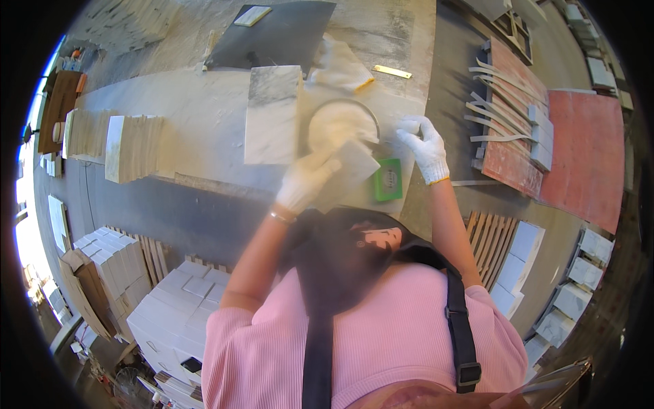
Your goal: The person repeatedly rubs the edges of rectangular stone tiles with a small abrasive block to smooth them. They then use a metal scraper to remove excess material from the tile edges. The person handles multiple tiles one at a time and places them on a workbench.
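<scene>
My left hand (308, 180), in a white work glove, grips a pale, flat tile (353, 172); both look blurred. The tile is tilted over the near edge of a round, dark-rimmed bowl (340, 123) holding a whitish substance. My right hand (424, 146), also gloved, is raised to the right of the bowl with its fingers curled together; anything between them is too small to make out. A green block (388, 180) lies between the tile and my right forearm. Left of the bowl stands a stack of grey-veined marble tiles (272, 116).
Behind the bowl are a white glove or cloth (340, 65), a yellow strip (392, 71) and a dark sheet (269, 37). Tile stacks (133, 146) stand at the table's left. Pale strips (504, 102) lie on a red board at right. White boxes (180, 303) fill the lower left.
</scene>
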`<act>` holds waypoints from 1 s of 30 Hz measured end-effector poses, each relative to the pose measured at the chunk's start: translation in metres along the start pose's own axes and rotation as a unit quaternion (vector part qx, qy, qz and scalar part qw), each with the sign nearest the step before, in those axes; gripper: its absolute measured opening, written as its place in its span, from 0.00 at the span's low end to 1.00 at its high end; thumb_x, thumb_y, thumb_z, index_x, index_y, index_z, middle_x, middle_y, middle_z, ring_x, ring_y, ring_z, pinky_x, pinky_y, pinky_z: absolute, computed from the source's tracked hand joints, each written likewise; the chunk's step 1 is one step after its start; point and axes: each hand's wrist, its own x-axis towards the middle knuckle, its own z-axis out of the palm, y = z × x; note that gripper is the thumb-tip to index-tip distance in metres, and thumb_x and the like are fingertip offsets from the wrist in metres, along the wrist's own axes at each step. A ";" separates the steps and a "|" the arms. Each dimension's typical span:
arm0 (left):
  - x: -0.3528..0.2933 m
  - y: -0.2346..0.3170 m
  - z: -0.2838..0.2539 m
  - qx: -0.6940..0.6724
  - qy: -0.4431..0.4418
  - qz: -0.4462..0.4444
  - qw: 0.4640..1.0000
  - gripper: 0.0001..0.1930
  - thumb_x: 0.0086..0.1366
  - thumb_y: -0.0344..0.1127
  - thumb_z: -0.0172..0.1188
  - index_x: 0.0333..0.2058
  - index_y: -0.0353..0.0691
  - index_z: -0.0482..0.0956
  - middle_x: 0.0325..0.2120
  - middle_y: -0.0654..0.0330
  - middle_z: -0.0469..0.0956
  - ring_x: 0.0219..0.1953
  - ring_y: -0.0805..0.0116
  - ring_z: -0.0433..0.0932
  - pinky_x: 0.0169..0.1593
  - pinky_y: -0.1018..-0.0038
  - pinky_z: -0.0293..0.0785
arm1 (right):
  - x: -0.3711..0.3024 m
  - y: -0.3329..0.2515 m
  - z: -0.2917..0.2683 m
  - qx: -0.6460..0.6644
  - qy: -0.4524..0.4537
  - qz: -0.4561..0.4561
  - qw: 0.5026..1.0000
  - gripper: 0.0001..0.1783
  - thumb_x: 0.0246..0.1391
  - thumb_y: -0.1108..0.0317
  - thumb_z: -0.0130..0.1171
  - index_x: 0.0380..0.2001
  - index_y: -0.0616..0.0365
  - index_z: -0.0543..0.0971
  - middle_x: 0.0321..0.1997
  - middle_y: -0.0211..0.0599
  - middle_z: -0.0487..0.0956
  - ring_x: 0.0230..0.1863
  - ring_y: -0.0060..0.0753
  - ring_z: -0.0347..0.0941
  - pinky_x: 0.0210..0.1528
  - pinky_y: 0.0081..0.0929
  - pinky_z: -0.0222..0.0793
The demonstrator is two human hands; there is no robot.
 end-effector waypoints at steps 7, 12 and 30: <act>-0.001 0.007 0.001 0.023 0.018 0.030 0.999 0.25 0.69 0.51 0.61 0.53 0.36 0.81 0.42 0.48 0.85 0.43 0.59 0.83 0.49 0.68 0.75 | -0.038 -0.057 -0.001 -0.048 -0.098 -0.061 0.992 0.18 0.56 0.70 0.70 0.50 0.58 0.82 0.44 0.28 0.84 0.46 0.17 0.77 0.52 0.22 0.72; 0.001 0.009 -0.001 0.043 -0.014 0.002 0.999 0.24 0.68 0.52 0.61 0.54 0.40 0.81 0.46 0.49 0.84 0.48 0.55 0.82 0.53 0.66 0.75 | -0.045 -0.081 0.001 -0.087 -0.150 -0.068 0.982 0.25 0.53 0.73 0.74 0.54 0.63 0.80 0.49 0.35 0.84 0.52 0.24 0.79 0.57 0.26 0.74; 0.000 0.002 0.004 0.078 0.017 0.063 0.995 0.23 0.68 0.51 0.60 0.53 0.42 0.83 0.41 0.48 0.85 0.42 0.52 0.83 0.48 0.65 0.76 | -0.046 -0.083 0.003 -0.145 -0.156 -0.111 0.971 0.18 0.50 0.75 0.74 0.44 0.68 0.82 0.45 0.40 0.87 0.45 0.24 0.82 0.52 0.24 0.76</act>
